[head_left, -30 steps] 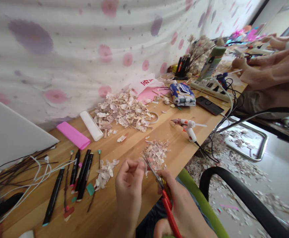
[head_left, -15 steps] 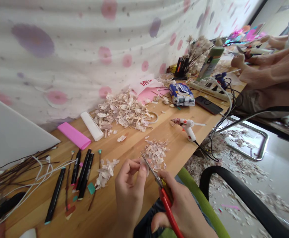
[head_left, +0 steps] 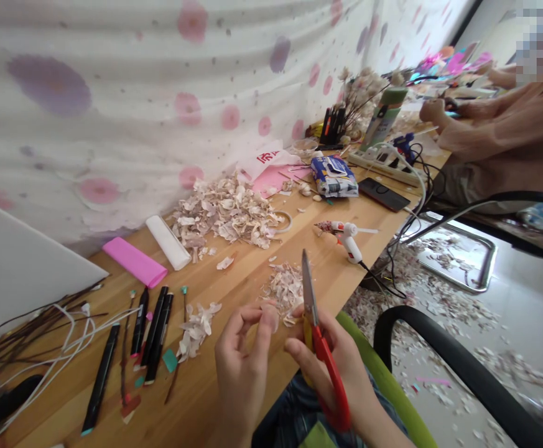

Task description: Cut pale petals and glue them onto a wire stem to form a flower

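Note:
Thumb and fingertips of my left hand (head_left: 245, 348) pinch a small pale petal (head_left: 273, 315), thin and partly see-through. In my right hand (head_left: 341, 358) is a pair of scissors (head_left: 331, 373) with red and yellow handles. Their blades look closed and point up, apart from the petal. Just beyond my hands lies a small pile of cut petal pieces (head_left: 288, 285) on the wooden table (head_left: 234, 280). Another little heap of pale petals (head_left: 198, 330) rests left of my left hand. Farther back is a larger pile of dried petals (head_left: 234, 211).
Black markers (head_left: 101, 376) and white cables (head_left: 66, 348) lie at left. Near the right edge is a glue gun (head_left: 347, 238), behind it a phone (head_left: 384, 194) and a blue packet (head_left: 334, 176). A chair armrest (head_left: 420, 320) stands at right; another person (head_left: 504, 130) sits beyond.
My right hand has drawn the scissors away from the petal, and their blades have swung upright. My left hand keeps its pinch in nearly the same place. The view has shifted slightly.

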Available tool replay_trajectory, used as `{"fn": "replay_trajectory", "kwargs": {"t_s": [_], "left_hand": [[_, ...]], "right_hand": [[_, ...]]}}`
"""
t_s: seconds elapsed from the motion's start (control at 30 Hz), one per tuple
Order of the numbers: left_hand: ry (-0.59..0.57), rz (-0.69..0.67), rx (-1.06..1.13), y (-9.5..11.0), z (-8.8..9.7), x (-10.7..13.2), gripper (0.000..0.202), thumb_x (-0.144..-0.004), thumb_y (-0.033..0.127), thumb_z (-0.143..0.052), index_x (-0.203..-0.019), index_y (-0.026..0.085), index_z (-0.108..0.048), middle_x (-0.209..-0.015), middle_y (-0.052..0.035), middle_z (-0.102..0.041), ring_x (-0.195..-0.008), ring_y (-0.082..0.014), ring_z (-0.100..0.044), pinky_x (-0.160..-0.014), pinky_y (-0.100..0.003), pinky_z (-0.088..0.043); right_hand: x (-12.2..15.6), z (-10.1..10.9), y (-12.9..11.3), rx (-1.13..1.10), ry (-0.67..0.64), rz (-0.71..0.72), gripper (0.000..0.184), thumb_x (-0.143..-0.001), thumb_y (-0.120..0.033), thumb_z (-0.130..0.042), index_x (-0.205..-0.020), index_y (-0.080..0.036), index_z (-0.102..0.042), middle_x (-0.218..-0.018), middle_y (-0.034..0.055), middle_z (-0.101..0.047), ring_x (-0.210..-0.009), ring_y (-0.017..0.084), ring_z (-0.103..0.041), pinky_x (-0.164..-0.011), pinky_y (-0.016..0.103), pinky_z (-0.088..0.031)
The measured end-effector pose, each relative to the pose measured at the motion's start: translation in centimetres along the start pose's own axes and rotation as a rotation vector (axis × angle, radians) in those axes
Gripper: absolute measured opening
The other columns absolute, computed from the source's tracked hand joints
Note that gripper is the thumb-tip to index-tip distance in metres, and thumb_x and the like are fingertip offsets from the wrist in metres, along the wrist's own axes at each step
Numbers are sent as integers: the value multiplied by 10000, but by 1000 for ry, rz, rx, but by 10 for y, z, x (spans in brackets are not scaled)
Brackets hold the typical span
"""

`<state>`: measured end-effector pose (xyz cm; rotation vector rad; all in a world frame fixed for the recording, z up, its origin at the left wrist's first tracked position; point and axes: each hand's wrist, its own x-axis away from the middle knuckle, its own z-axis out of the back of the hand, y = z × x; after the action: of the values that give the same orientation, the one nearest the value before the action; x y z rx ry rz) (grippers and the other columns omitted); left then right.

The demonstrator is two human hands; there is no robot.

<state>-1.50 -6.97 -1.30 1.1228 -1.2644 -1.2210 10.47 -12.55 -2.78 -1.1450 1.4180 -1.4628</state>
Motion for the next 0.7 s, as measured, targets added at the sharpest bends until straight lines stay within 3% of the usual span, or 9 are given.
{"fn": "replay_trajectory", "kwargs": {"t_s": [0.13,0.27,0.37,0.43,0.57,0.7], "left_hand": [[-20,-28,-23,-9,-4,10,229,-858,431,-719,-834,205,-746,-974,-90,-773,-988,-257,-710,-904,-349,-542],[-65,1,-5,-17,0,14,270,-899,466,-673,-886,211,-762,-992,-77,-761,-974,-237,-700,-894,-324,-534],[-138,122,49,-21,11,8,385,-919,547,-615,-934,205,-792,-866,-62,-748,-906,-221,-684,-840,-301,-526],[-253,198,93,-21,18,3,425,-902,579,-621,-927,199,-810,-811,-57,-734,-849,-213,-662,-825,-309,-515],[-482,304,206,-12,22,-2,378,-833,570,-718,-864,208,-824,-872,-67,-750,-824,-204,-641,-872,-343,-499],[-518,376,324,-4,17,-1,267,-768,470,-822,-721,210,-780,-787,-43,-722,-847,-201,-659,-906,-329,-485]], "right_hand": [[-5,-13,0,-273,68,-67,417,-859,-475,-756,-1093,-248,-497,-706,-58,-601,-496,96,-468,-466,202,-394],[-5,-12,-4,-300,85,-94,430,-809,-434,-805,-1062,-244,-513,-691,-55,-625,-490,94,-476,-456,197,-396],[-5,-4,-12,-291,9,-146,446,-770,-479,-820,-1015,-239,-535,-678,-45,-643,-468,95,-488,-446,204,-407],[-6,2,-14,-295,-75,-205,482,-739,-524,-826,-1009,-234,-549,-653,-53,-633,-434,90,-481,-429,208,-409],[-5,12,-8,-250,-231,-314,443,-719,-579,-804,-868,-206,-617,-510,-76,-546,-403,85,-462,-421,196,-388],[-4,14,-8,-214,-288,-333,441,-730,-603,-753,-618,-207,-594,-517,-54,-532,-439,90,-473,-464,210,-424]]}}
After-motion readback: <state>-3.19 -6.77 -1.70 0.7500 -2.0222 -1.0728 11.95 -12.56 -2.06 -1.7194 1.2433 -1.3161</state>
